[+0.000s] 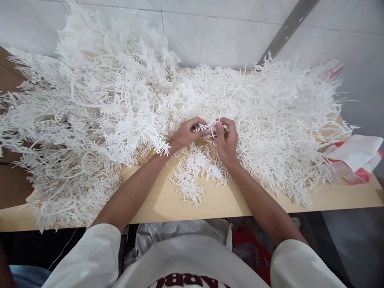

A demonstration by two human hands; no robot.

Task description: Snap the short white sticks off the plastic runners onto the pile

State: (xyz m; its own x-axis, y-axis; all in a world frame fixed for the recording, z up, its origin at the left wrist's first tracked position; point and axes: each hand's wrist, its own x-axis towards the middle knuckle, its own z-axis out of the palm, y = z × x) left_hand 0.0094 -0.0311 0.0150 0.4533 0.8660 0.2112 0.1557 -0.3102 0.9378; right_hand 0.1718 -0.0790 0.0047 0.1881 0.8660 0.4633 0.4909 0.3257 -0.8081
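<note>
Over the middle of a pale wooden table, my two hands meet at a thin white branched piece of plastic (213, 127), which looks like a moulding sprue. My right hand (227, 140) is closed, pinching the piece between thumb and fingers. Coming from the other side, my left hand (186, 133) curls thumb and fingers about its left part, where thin white tips show in the grip. Below both hands lies a small heap of loose short white sticks (195, 172). The exact contact of the fingertips is partly hidden.
A tall pile of white branched pieces (120, 80) rises at left, and a lower pile (270, 120) spreads to the right. A white and red plastic bag (354, 158) lies at the table's (222, 204) right end. A tiled wall (222, 36) stands behind.
</note>
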